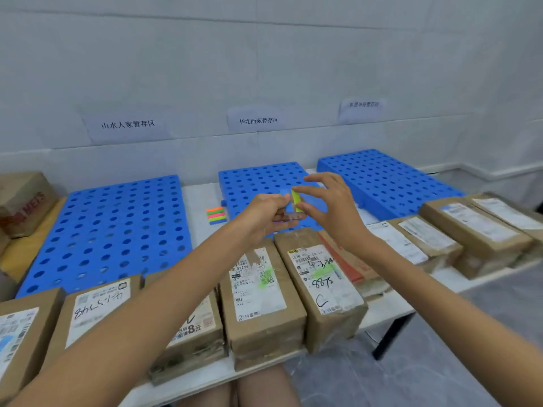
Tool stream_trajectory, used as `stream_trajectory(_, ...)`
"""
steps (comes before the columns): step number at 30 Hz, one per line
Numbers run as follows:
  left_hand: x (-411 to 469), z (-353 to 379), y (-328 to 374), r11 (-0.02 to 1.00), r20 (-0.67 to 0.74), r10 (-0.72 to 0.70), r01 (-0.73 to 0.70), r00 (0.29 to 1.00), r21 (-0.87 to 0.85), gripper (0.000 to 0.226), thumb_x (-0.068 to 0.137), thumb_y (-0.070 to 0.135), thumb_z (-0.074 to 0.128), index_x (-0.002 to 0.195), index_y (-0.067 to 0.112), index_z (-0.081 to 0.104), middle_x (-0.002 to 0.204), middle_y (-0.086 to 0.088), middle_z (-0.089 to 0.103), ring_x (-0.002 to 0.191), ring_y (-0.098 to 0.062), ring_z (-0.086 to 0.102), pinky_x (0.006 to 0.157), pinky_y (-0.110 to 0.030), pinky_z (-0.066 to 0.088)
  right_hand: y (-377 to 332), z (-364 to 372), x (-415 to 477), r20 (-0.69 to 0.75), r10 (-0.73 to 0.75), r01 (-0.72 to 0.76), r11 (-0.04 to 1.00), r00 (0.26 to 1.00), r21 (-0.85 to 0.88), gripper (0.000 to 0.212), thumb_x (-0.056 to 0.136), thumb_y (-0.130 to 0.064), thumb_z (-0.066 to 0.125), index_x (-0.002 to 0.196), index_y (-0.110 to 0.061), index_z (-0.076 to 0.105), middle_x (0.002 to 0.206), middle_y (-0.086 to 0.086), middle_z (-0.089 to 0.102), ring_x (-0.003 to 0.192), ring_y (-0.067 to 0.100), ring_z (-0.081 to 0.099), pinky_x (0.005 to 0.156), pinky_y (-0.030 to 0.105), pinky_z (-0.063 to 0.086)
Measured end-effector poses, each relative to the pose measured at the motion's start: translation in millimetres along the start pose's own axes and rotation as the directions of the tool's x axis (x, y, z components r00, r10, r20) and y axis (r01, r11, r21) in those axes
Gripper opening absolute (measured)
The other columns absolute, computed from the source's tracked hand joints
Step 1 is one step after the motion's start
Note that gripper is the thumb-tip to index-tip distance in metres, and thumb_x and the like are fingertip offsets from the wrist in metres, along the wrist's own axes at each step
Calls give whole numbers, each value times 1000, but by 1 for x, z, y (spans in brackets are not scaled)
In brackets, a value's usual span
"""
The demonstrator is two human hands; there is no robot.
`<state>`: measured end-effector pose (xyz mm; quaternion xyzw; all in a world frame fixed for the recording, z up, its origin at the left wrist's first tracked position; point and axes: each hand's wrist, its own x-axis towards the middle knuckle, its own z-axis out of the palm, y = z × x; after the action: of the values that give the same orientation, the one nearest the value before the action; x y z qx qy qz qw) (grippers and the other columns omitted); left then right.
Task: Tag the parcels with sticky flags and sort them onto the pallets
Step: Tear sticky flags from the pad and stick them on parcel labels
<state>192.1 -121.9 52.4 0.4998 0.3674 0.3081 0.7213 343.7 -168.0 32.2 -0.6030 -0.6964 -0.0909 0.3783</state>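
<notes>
Pinching right hand (pixel 332 208): thumb and forefinger close on a yellow-green sticky flag (pixel 296 200), one at its top end and one at its lower end; the remaining fingers are loosely spread.
Left hand (pixel 264 214): fingers curled round a clear flag sheet (pixel 286 220), thumb on top, just left of the right hand.
Yellow-green sticky flag: upright in the air between the two hands, above the near edge of the middle pallet (pixel 258 180); whether its lower end is stuck to the clear sheet cannot be told.
Spare flags (pixel 216 215): a small stack of orange, pink, green and blue strips lying on the white table (pixel 202 198), between the left pallet (pixel 111 230) and the middle pallet.
Pallets: three blue perforated ones side by side along the far side of the table, the right pallet (pixel 382 183) nearest the corner of the wall.
Parcels: brown cardboard boxes in a row along the near edge, labels up, most touching their neighbours.
Parcel marked 8875 (pixel 320 286): below the right wrist, a green smear on its label.
Parcel marked WU (pixel 258 289): just left of it, also marked green.
Wall signs (pixel 127 124): three printed paper sheets, one above each pallet.
Carton (pixel 23 201): far left, red lettering, beside the left pallet.
</notes>
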Motion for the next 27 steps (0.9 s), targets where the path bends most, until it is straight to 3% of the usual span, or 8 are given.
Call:
stream_trajectory(5, 17, 45, -11, 995, 25, -14, 11, 1000, 99, 23, 100, 18, 46, 109, 3, 60, 93, -7, 68, 64, -10, 71, 54, -20, 55, 36, -25, -21, -14, 91, -91, 996, 996, 15, 33, 82, -38, 59, 105, -19, 73, 115, 5, 61, 115, 28, 48, 97, 44, 36)
stream_trajectory(11, 30, 74, -29, 987, 68, -26, 15, 997, 160, 22, 98, 21, 49, 89, 10, 66, 89, -9, 68, 82, -21, 68, 73, -29, 56, 62, -45, -39, -9, 175, -173, 979, 985, 105, 21, 80, -29, 72, 100, -22, 71, 113, 2, 59, 112, 20, 46, 98, 41, 36)
stream_trajectory(16, 32, 81, -36, 967, 95, -74, 48, 993, 252, 31, 99, 20, 46, 111, -4, 61, 94, -17, 54, 90, -26, 59, 68, -23, 59, 65, -52, -45, 84, 270, -282, 936, 959, 212, 18, 79, -39, 71, 85, -24, 63, 102, -7, 61, 108, 15, 49, 95, 27, 34)
stream_trajectory(19, 30, 83, -36, 957, 99, -89, 58, 991, 286, 31, 100, 20, 45, 113, -3, 62, 105, -22, 64, 92, -25, 64, 67, -21, 58, 66, -54, -44, 128, 312, -335, 910, 941, 244, 17, 79, -37, 71, 78, -30, 56, 100, -6, 61, 105, 15, 52, 90, 25, 37)
stream_trajectory(23, 29, 81, -38, 960, 99, -117, 87, 988, 266, 30, 100, 20, 45, 113, -1, 62, 101, -18, 64, 84, -20, 67, 63, -19, 57, 67, -56, -43, 178, 298, -337, 905, 938, 260, 18, 80, -33, 71, 77, -28, 54, 99, -6, 62, 104, 13, 54, 92, 28, 39)
stream_trajectory(27, 29, 79, -42, 959, 98, -140, 110, 985, 260, 33, 100, 21, 46, 116, -4, 60, 105, -20, 64, 90, -24, 66, 66, -21, 58, 68, -52, -42, 180, 285, -321, 920, 942, 226, 18, 77, -37, 72, 80, -23, 61, 96, -8, 61, 100, 13, 55, 94, 33, 41)
